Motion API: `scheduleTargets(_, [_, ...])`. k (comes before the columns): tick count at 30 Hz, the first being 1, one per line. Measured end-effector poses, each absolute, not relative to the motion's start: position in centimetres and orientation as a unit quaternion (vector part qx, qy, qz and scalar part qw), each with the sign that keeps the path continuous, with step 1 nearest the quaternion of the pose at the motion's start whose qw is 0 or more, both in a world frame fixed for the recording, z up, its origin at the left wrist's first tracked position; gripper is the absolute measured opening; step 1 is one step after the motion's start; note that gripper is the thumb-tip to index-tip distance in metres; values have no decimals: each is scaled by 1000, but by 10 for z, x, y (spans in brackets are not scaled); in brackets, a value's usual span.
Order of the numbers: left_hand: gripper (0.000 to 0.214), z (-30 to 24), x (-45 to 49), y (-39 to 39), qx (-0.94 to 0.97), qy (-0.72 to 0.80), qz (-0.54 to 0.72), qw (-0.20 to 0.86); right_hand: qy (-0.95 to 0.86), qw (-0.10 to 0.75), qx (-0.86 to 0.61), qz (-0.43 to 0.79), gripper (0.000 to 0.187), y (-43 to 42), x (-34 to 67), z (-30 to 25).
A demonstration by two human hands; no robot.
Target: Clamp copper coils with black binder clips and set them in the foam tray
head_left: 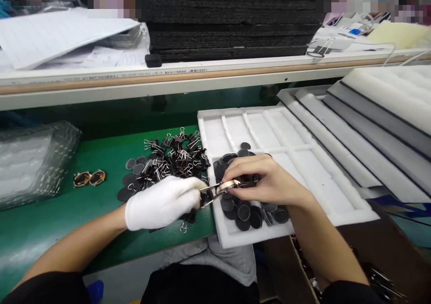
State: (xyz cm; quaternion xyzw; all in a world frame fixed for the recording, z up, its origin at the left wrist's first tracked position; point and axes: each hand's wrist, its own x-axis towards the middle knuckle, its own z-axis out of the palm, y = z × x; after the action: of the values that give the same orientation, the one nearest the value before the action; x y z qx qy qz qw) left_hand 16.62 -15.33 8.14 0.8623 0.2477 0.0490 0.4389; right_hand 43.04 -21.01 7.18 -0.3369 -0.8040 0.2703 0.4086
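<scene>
From the head view, my left grip (163, 204), in a white glove, is closed around one end of a slim metal piece (225, 187). My bare right grip (261, 180) is pinched shut on its other end, so the piece spans the small gap between the two, over the near-left part of the white foam tray (303, 158). What the piece is I cannot tell; it shines, with a brownish tint. Under and just below my right grip, dark round discs (243, 212) lie heaped in the tray's near compartment. Just beyond my left grip, a pile of black binder clips (178, 156) sits on the green surface (67, 214), with a few more discs at its left edge. Farther left of that grip, well apart, lies a pair of brown sunglasses (89, 178), and past them a stack of clear plastic trays (33, 160). To the right of my right grip, foam sheets (387, 115) lean in layers, and a cardboard box (370, 245) stands below my right forearm.
</scene>
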Motion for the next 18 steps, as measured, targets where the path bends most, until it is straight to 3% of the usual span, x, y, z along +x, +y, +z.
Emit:
scheduleTargets(2, [51, 92, 179, -149, 807, 274, 33, 522, -840, 437, -302, 109, 22, -210, 433, 71])
scheduleTargets(4, [52, 99, 198, -137, 753, 306, 37, 582, -853, 423, -294, -84, 28, -207, 440, 68])
scheduleTargets(7, [45, 101, 231, -96, 746, 340, 91, 565, -818, 378, -364, -234, 44, -198, 466, 57])
scheduleTargets(10, [46, 98, 264, -33, 829, 361, 119, 411, -762, 381, -507, -127, 52, -187, 505, 36])
scheduleTargets(13, [46, 92, 291, 28, 897, 431, 50, 79, -709, 371, -598, 48, 34, -178, 540, 10])
scheduleTargets(18, [54, 81, 315, 81, 897, 441, -18, -26, -708, 349, -603, 118, 29, -175, 554, -16])
